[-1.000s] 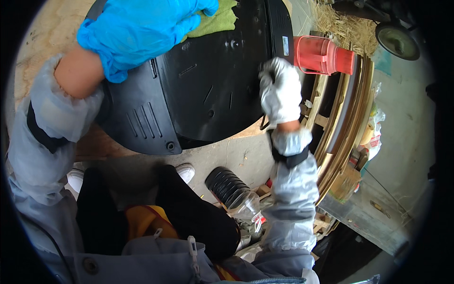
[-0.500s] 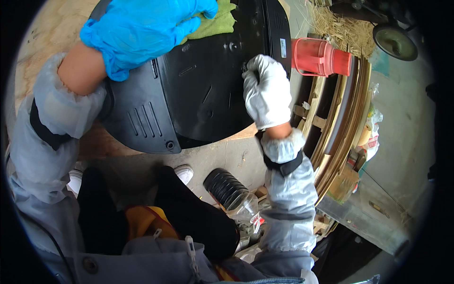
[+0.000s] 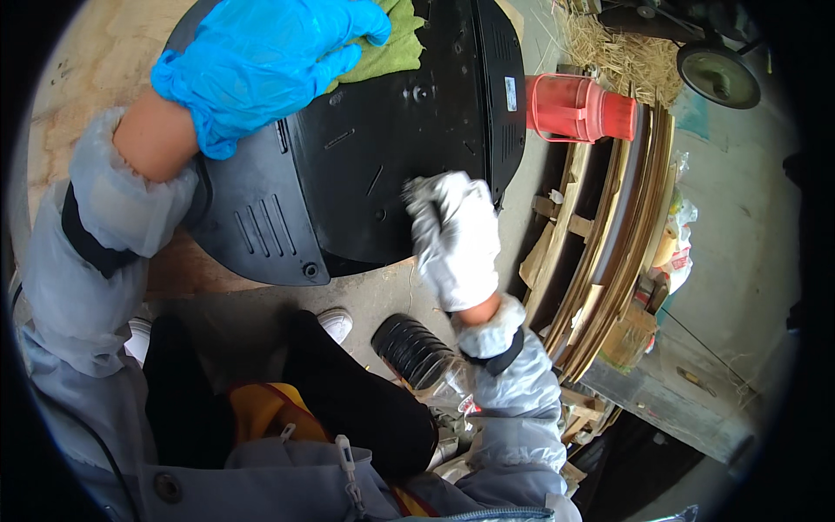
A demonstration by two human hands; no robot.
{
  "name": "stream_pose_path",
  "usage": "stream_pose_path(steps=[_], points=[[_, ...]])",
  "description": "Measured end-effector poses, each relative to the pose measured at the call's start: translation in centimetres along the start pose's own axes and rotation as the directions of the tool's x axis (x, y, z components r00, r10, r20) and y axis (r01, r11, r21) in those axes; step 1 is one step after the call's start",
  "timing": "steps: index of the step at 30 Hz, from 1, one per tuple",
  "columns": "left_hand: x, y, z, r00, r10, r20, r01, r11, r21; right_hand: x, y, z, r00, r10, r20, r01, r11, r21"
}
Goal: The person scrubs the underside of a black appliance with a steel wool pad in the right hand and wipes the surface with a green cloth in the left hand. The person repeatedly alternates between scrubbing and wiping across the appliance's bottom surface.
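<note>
Pale plywood surface [image 3: 96, 70] at far left, grey concrete floor [image 3: 370, 300] below it on the near side. Black plastic panel [image 3: 383, 157] lies over the plywood, wide and rounded; slotted vents on its left and right parts, small white label [image 3: 511, 94] toward its right edge. Green cloth [image 3: 391, 52] on the panel's far part. Left hand [image 3: 270, 65], blue-gloved, lies over the cloth, thumb and forefinger bent against it; cannot tell whether it grips. Right hand [image 3: 457, 235], white-gloved, fingers curled, at the panel's near right side; blurred, so contact and anything within the fingers cannot be told. Right of the panel: red flask [image 3: 574, 109] with a handle. Farther right, stacked boards [image 3: 626, 235]; beyond the flask, straw [image 3: 626, 52] and a wheel [image 3: 718, 76]. Near side, on the floor: dark ribbed container [image 3: 410, 352], tilted, and a white shoe [image 3: 336, 324].
</note>
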State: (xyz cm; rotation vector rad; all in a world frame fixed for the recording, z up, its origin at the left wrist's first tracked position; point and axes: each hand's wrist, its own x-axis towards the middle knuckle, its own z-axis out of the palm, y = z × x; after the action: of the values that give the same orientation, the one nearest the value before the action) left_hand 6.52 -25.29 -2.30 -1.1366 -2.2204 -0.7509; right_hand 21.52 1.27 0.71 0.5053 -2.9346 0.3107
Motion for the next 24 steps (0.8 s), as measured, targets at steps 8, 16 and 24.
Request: stream_pose_path(steps=[8,16,24], points=[[-0.3,0.4,0.6,0.997,-0.014,-0.080,0.017,0.999,0.045,4.1,7.7,-0.2,0.992,0.118,-0.036,-0.119,0.992,-0.050],[-0.7,-0.2,1.1,0.996,0.042,-0.084,-0.035,0.996,0.081,5.3,7.8,-0.2,0.996,0.085,0.021,-0.084,0.994,-0.072],[-0.5,0.3,0.9,0.993,-0.024,-0.119,0.024,1.000,0.001,4.2,8.1,-1.1,0.976,0.124,0.177,-0.089,0.977,-0.191]])
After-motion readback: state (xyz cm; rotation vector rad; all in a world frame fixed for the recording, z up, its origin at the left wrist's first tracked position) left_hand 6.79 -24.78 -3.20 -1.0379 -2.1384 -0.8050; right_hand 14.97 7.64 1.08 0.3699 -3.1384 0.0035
